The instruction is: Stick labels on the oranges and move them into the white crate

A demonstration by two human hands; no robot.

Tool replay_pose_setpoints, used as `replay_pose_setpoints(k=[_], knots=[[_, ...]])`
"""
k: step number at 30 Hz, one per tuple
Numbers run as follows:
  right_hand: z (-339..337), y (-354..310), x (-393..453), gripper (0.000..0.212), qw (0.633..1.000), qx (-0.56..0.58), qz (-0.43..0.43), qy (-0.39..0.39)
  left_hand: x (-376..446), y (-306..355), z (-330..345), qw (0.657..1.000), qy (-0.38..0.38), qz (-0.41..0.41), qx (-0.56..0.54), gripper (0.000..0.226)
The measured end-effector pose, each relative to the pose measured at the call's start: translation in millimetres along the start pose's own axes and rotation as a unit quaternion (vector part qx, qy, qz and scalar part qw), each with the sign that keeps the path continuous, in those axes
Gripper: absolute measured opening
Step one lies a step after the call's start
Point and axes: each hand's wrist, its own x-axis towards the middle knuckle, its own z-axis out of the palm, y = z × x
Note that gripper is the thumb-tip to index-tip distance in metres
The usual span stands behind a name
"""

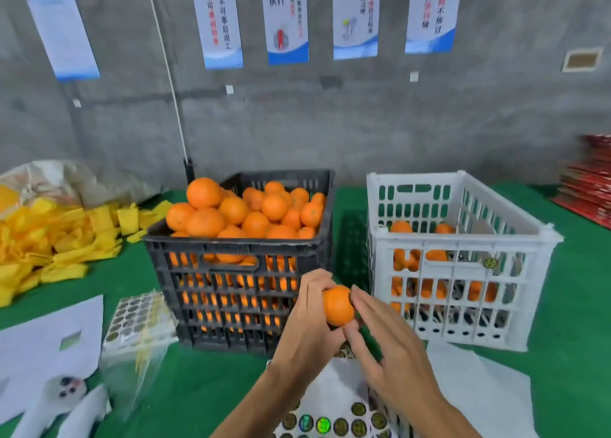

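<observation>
My left hand (309, 322) grips an orange (337, 305) in front of the two crates. My right hand (386, 348) touches the orange's right side with thumb and fingertips, where a small dark label shows. A black crate (238, 249) heaped with oranges stands at centre. The white crate (463, 259) to its right holds several oranges, low inside. A sheet of round labels (334, 421) lies under my forearms at the bottom edge.
Yellow foam sleeves (49, 239) are piled at the left on the green table. A used label sheet in plastic (139, 318) and white papers (49, 348) lie at front left. White paper (479, 388) lies at front right. Red boxes (588, 186) are stacked far right.
</observation>
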Motion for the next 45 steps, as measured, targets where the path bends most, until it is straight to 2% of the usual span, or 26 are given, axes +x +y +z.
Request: replay_pose_setpoints(k=[3, 5, 7, 10, 11, 13, 14, 16, 18, 21, 22, 24, 26, 30, 33, 35, 37, 39, 42, 45], knots=[[-32.4, 9.1, 56.1, 0.051, 0.992, -0.033, -0.017, 0.121, 72.2, 31.1, -7.7, 0.998, 0.023, 0.054, -0.013, 0.061], [-53.2, 11.8, 86.8, 0.051, 0.985, -0.052, 0.019, 0.164, 115.8, 51.3, -4.4, 0.996, 0.033, 0.079, -0.004, 0.057], [-70.7, 17.0, 108.0, 0.058, 0.981, -0.057, 0.076, 0.171, 149.1, 68.7, 3.9, 0.997, 0.022, 0.075, -0.025, 0.054], [-88.3, 25.9, 129.6, 0.073, 0.974, -0.113, 0.141, 0.140, 180.9, 84.7, 17.9, 0.995, -0.059, 0.023, -0.074, 0.052], [-91.7, 28.6, 133.9, 0.073, 0.969, -0.142, 0.155, 0.126, 189.7, 84.8, 21.3, 0.994, -0.087, -0.001, -0.060, 0.051], [-95.2, 31.5, 137.3, 0.070, 0.962, -0.184, 0.173, 0.108, 204.3, 80.1, 19.2, 0.991, -0.102, 0.007, 0.089, 0.055], [-95.2, 32.1, 136.6, 0.066, 0.960, -0.191, 0.175, 0.106, 208.2, 74.4, 12.0, 0.980, -0.096, 0.018, 0.172, 0.057], [-91.0, 31.0, 130.7, 0.054, 0.963, -0.177, 0.168, 0.114, 208.8, 56.5, -14.5, 0.960, -0.080, 0.002, 0.268, 0.051], [-79.9, 26.9, 122.9, 0.045, 0.969, -0.155, 0.148, 0.121, 203.7, 27.0, -50.9, 0.927, -0.078, -0.070, 0.359, 0.041], [-57.3, 10.7, 118.1, 0.034, 0.977, -0.118, 0.134, 0.120, 190.0, -14.6, -113.4, 0.840, -0.097, -0.245, 0.475, 0.048], [-49.0, 4.8, 117.2, 0.033, 0.979, -0.109, 0.126, 0.118, 186.2, -24.9, -131.4, 0.820, -0.095, -0.274, 0.493, 0.050], [-34.5, -7.6, 116.6, 0.032, 0.983, -0.096, 0.110, 0.111, 180.8, -41.4, -161.5, 0.806, -0.071, -0.285, 0.513, 0.051], [-24.9, -17.9, 116.0, 0.033, 0.986, -0.085, 0.104, 0.102, 177.6, -53.4, -184.5, 0.815, -0.034, -0.296, 0.497, 0.054], [-14.1, -28.3, 111.7, 0.033, 0.989, -0.060, 0.110, 0.084, 178.6, -74.5, -212.1, 0.870, -0.018, -0.289, 0.399, 0.060], [-11.8, -29.2, 107.3, 0.034, 0.990, -0.049, 0.118, 0.065, 178.8, -77.1, -216.0, 0.893, 0.007, -0.269, 0.362, 0.066], [-12.0, -28.0, 104.9, 0.037, 0.991, -0.032, 0.115, 0.062, 171.0, -71.2, -205.9, 0.919, 0.035, -0.198, 0.339, 0.066], [-12.3, -27.7, 103.3, 0.041, 0.993, -0.011, 0.104, 0.059, 153.8, -55.7, -187.3, 0.951, 0.075, -0.085, 0.287, 0.067], [-12.3, -29.1, 103.6, 0.045, 0.995, 0.017, 0.085, 0.054, 131.0, -33.0, -161.4, 0.969, 0.094, 0.016, 0.227, 0.068], [-11.4, -36.8, 101.9, 0.051, 0.995, 0.069, 0.061, 0.043, 88.7, -1.8, -111.9, 0.982, 0.107, 0.096, 0.119, 0.064], [-8.9, -40.1, 87.4, 0.052, 0.990, 0.117, 0.055, 0.049, 51.5, 16.4, -66.7, 0.975, 0.158, 0.140, 0.074, 0.063]])
